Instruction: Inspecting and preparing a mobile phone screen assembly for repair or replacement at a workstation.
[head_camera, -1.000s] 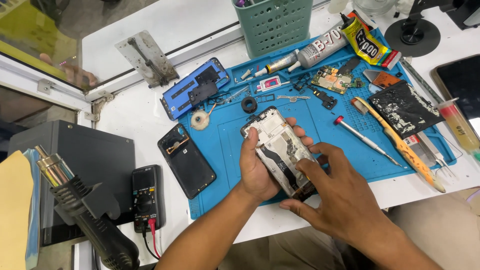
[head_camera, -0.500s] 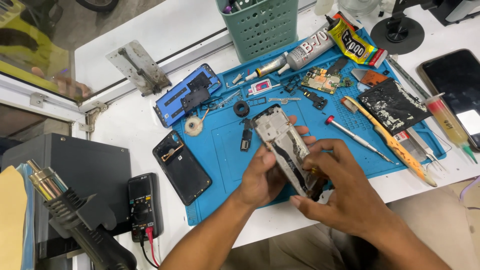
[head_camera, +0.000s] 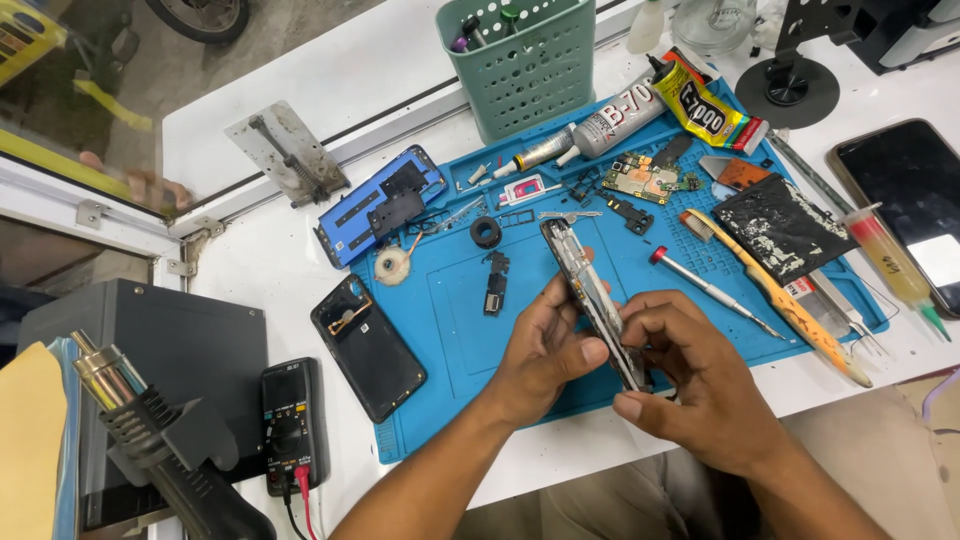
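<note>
While the opened phone frame (head_camera: 592, 300) stands tilted on its edge above the blue repair mat (head_camera: 470, 330), the left hand (head_camera: 545, 350) closes around its middle, thumb pressed on the side. The right hand (head_camera: 690, 385) pinches its lower end with curled fingers. A screwdriver (head_camera: 705, 290) lies near on the mat.

Left hand (head_camera: 545, 350), right hand (head_camera: 690, 385): closed grip.

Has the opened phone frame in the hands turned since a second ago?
Yes. The phone frame, earlier lying face-up over the blue mat, is now tipped on edge between both hands.
</note>
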